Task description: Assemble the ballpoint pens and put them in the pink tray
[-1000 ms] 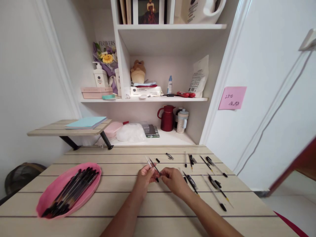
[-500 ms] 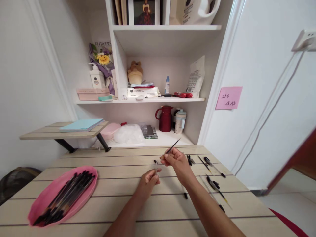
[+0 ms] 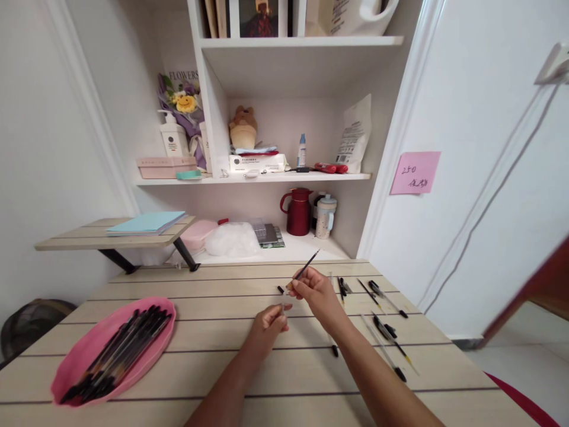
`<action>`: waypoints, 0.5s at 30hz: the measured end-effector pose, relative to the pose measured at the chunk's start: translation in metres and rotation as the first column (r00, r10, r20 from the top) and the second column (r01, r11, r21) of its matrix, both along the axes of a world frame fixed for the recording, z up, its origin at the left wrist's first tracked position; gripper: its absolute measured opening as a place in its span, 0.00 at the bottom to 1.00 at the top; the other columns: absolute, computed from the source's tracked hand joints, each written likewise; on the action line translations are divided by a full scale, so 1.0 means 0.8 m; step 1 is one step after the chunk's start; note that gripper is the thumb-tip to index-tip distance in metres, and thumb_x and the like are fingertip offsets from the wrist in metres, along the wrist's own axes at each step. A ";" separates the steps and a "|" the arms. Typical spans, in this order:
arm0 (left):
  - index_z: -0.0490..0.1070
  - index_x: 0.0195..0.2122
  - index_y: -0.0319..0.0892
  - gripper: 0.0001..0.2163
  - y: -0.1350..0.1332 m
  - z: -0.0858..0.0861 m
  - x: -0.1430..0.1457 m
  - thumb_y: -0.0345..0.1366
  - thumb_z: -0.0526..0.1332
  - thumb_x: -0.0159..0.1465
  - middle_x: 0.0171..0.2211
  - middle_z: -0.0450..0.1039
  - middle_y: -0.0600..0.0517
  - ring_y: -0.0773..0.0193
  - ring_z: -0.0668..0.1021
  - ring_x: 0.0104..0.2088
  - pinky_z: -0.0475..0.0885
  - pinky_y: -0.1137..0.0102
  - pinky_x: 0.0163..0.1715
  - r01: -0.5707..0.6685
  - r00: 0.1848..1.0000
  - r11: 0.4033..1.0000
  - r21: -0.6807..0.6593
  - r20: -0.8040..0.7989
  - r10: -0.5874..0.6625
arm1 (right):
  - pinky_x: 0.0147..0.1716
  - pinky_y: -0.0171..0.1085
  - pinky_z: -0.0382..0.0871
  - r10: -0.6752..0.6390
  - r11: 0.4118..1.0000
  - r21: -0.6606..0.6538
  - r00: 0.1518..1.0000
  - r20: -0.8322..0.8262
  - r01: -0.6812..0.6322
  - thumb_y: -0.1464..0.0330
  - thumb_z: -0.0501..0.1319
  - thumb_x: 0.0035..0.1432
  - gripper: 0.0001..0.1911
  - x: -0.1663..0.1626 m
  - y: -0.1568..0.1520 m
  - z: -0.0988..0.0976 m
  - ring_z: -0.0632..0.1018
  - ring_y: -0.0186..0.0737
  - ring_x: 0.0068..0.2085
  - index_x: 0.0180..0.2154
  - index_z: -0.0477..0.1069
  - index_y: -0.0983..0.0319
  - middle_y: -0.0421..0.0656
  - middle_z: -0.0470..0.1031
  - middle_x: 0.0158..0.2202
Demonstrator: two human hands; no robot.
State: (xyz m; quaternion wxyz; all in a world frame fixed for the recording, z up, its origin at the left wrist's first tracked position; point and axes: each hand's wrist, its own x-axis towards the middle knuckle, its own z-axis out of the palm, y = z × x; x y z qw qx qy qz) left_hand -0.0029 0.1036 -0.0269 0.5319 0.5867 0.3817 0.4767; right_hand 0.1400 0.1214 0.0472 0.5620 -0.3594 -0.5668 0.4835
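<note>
My right hand (image 3: 316, 295) pinches a thin black pen refill (image 3: 306, 268) that points up and to the right, held above the wooden table (image 3: 249, 373). My left hand (image 3: 268, 323) is closed around a clear pen barrel (image 3: 283, 304), its end just below the refill's lower tip. Both hands hover over the middle of the table. Loose pen parts (image 3: 382, 320), among them barrels, refills and caps, lie scattered to the right of my right hand. A small black cap (image 3: 280, 289) lies just behind the hands.
A pink oval tray (image 3: 75, 370) holding several black pens sits at the front left. A small raised shelf (image 3: 111, 237) with a blue folder stands at the back left. Behind the table are wall shelves with a red jug (image 3: 299, 212). A pink note (image 3: 414, 172) hangs on the right wall.
My right hand pulled the black refill up and out of the barrel, away from my left hand, and now it has come slightly back down toward the barrel.
</note>
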 end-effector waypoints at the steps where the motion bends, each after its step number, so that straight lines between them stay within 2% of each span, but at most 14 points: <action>1: 0.68 0.24 0.38 0.09 0.000 0.000 0.000 0.39 0.59 0.54 0.44 0.70 0.47 0.69 0.69 0.28 0.65 0.74 0.30 0.001 1.000 1.000 0.001 -0.001 -0.001 | 0.23 0.32 0.60 -0.002 1.000 0.004 1.000 0.008 0.002 0.67 0.60 0.46 0.07 0.000 0.001 -0.001 0.70 0.32 0.23 0.28 0.64 0.63 0.41 0.73 0.24; 6: 0.68 0.23 0.38 0.10 0.001 -0.002 0.000 0.39 0.58 0.54 0.44 0.70 0.47 0.68 0.70 0.30 0.65 0.74 0.30 0.003 1.000 1.000 0.027 -0.030 -0.002 | 0.24 0.32 0.62 -0.054 0.996 0.075 0.993 0.109 0.046 0.69 0.58 0.47 0.04 0.003 -0.002 0.001 0.70 0.33 0.24 0.28 0.64 0.63 0.40 0.73 0.24; 10: 0.71 0.29 0.38 0.09 0.001 -0.003 0.001 0.39 0.58 0.54 0.42 0.70 0.48 0.71 0.68 0.26 0.65 0.73 0.29 0.000 0.999 1.000 0.017 -0.044 0.001 | 0.23 0.32 0.61 -0.152 0.979 0.171 0.951 0.268 0.109 0.70 0.56 0.47 0.01 0.006 -0.008 0.006 0.70 0.33 0.23 0.26 0.64 0.61 0.38 0.70 0.22; 12: 0.72 0.32 0.38 0.10 0.001 -0.003 0.001 0.39 0.58 0.54 0.37 0.71 0.49 0.70 0.67 0.26 0.65 0.73 0.29 0.002 0.999 0.999 0.032 -0.045 -0.001 | 0.22 0.31 0.60 -0.180 0.973 0.203 0.917 0.355 0.112 0.71 0.55 0.47 0.02 0.005 -0.010 0.007 0.68 0.32 0.22 0.24 0.64 0.61 0.36 0.68 0.19; 15: 0.72 0.35 0.38 0.12 0.002 -0.003 -0.001 0.39 0.58 0.54 0.25 0.68 0.53 0.69 0.66 0.25 0.63 0.74 0.28 0.016 0.999 0.998 0.059 -0.038 -0.014 | 0.21 0.31 0.60 -0.110 0.985 0.171 0.881 0.460 0.034 0.71 0.55 0.46 0.03 0.002 -0.010 0.004 0.69 0.32 0.20 0.22 0.63 0.61 0.35 0.66 0.19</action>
